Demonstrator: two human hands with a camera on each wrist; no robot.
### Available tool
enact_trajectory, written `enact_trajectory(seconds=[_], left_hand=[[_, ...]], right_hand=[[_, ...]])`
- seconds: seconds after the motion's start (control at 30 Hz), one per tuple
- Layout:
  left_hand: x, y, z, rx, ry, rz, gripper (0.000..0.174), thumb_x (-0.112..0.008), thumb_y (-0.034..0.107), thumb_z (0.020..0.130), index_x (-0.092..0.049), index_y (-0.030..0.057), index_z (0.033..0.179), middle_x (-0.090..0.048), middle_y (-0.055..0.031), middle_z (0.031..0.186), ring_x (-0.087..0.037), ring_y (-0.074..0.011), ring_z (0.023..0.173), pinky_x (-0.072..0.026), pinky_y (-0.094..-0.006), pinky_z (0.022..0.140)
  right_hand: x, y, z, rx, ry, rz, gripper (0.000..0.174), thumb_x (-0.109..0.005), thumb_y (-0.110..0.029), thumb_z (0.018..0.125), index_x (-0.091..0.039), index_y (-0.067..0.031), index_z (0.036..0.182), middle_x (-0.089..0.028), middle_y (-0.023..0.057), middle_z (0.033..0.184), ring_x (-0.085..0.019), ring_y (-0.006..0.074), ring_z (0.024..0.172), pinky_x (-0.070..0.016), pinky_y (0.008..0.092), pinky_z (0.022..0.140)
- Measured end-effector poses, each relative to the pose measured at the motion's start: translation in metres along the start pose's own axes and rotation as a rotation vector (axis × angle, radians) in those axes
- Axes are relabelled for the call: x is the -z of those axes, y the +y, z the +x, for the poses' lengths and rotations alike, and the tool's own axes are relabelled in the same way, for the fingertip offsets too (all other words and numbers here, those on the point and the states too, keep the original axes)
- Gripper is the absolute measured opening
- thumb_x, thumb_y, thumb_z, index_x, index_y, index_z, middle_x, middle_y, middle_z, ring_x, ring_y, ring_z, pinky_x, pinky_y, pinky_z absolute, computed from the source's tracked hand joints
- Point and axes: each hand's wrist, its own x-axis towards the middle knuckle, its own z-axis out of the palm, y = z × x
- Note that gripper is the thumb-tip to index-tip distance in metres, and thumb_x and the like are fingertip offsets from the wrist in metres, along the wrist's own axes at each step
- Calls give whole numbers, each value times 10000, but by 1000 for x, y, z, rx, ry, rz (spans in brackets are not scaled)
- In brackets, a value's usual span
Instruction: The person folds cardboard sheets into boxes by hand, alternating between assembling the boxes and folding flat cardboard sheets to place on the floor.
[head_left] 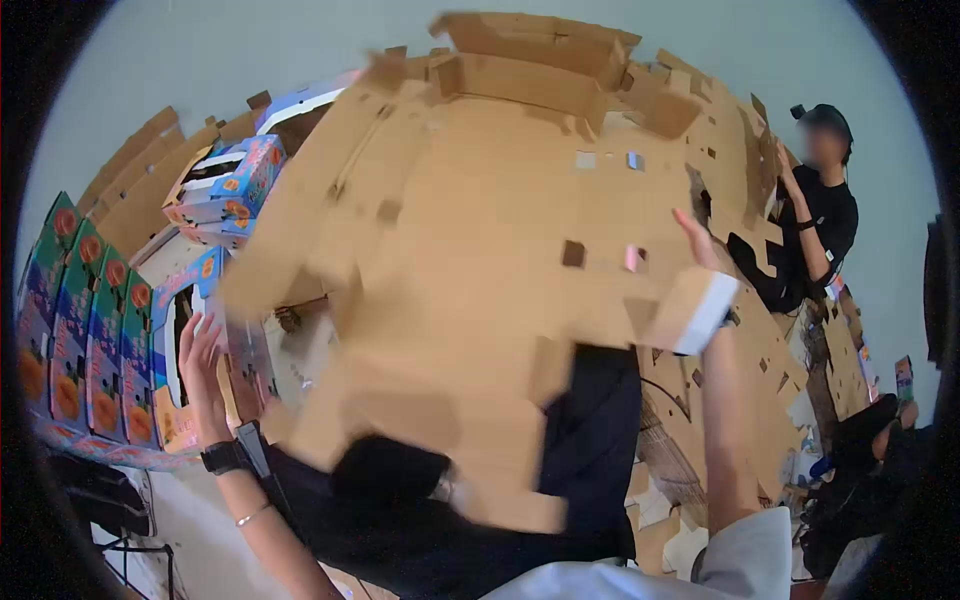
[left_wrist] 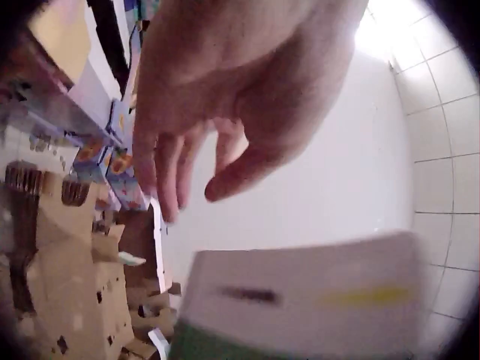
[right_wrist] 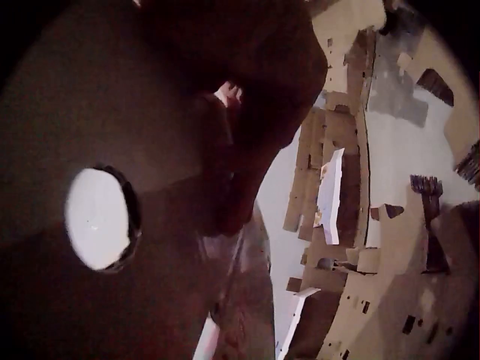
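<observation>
- Brown cardboard [head_left: 480, 220] filled the frame's centre, blurred.
- Left hand [head_left: 203, 383], lower left, spread loosely — near printed boxes [head_left: 105, 360].
- Right hand [head_left: 698, 242], centre-right, sat partly hidden — grip couldn't be told.

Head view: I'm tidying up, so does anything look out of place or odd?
Yes: scraps lie jumbled at the lower right, untidy against the neat row of boxes at left. The cardboard in front is blurred, so damage there is hard to judge.

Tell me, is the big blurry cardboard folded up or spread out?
Mostly spread out: the cardboard shows a wide face, with flaps at its edges.
</observation>
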Motion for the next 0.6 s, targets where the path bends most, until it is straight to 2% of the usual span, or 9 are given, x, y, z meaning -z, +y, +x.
enact_trajectory(seconds=[0.07, 0.1, 0.13, 0.2, 0.23, 0.3, 0.37, 0.43, 0.6], left_hand=[[37, -24, 7, 53, 217, -10, 319, -543, 166, 880, -522, 55, 1178, -621, -59, 1047, -613, -158, 878, -464, -271, 810], [41, -34, 6, 48, 214, -4, 319, -543, 166, 880, -522, 55, 1178, -621, -59, 1047, -613, -158, 878, -464, -271, 810], [45, -41, 5, 111, 119, 123, 324, -538, 217, 889, -540, 64, 1174, -626, -65, 1074, -616, -154, 885, -467, -263, 792], [40, -39, -3, 187, -45, 333, 297, -533, 251, 892, -589, 72, 1123, -628, -58, 1078, -620, -139, 848, -458, -241, 727], [40, -48, -5, 195, -40, 344, 276, -531, 219, 889, -594, 65, 1108, -628, -44, 1008, -614, -134, 785, -444, -233, 689], [35, -53, -4, 214, -140, 631, 264, -526, 212, 894, -595, 46, 1087, -620, -47, 954, -604, -133, 767, -456, -246, 675], [30, -66, -5, 182, -161, 616, 249, -527, 203, 898, -599, 32, 1064, -618, -50, 935, -601, -133, 756, -460, -247, 660], [23, -72, -1, 158, -185, 601, 236, -529, 194, 901, -602, 19, 1042, -617, -52, 917, -598, -133, 745, -465, -248, 645], [3, -71, 1, 134, -317, 813, 224, -553, 169, 903, -587, -14, 1028, -616, -77, 894, -600, -144, 719, -486, -274, 667]], right_hand=[[-2, 44, 26, 84, -27, 46, 344, -568, -288, 873, -576, -51, 1122, -637, 63, 1030, -622, 171, 872, -512, 298, 723], [-16, 77, 35, 197, 156, -42, 353, -583, -301, 867, -573, -58, 1122, -625, 66, 1051, -614, 157, 899, -513, 301, 737], [-15, 105, 66, 112, 322, -443, 368, -605, -305, 854, -574, -58, 1125, -624, 71, 1059, -606, 162, 949, -512, 303, 765], [-28, 191, 117, 49, 83, 6, 322, -642, -158, 836, -565, -38, 1125, -625, 88, 1058, -639, 214, 904, -564, 335, 697], [-60, 222, 114, 101, 88, 133, 306, -628, -107, 844, -556, -23, 1129, -622, 102, 1059, -651, 239, 884, -587, 371, 674], [-97, 270, 107, 48, 160, 134, 328, -615, -107, 852, -536, 9, 1148, -614, 122, 1069, -649, 268, 898, -591, 398, 693], [-111, 315, 106, -7, 241, 176, 352, -618, -114, 854, -512, 40, 1153, -605, 148, 1072, -647, 289, 904, -594, 410, 692], [-117, 320, 84, -98, 155, 177, 366, -617, -123, 879, -490, 6, 1198, -591, 157, 1142, -624, 300, 1001, -544, 463, 826], [-120, 335, 61, -149, 48, 124, 402, -574, -209, 918, -465, 22, 1229, -604, 162, 1147, -632, 290, 998, -543, 400, 823]])
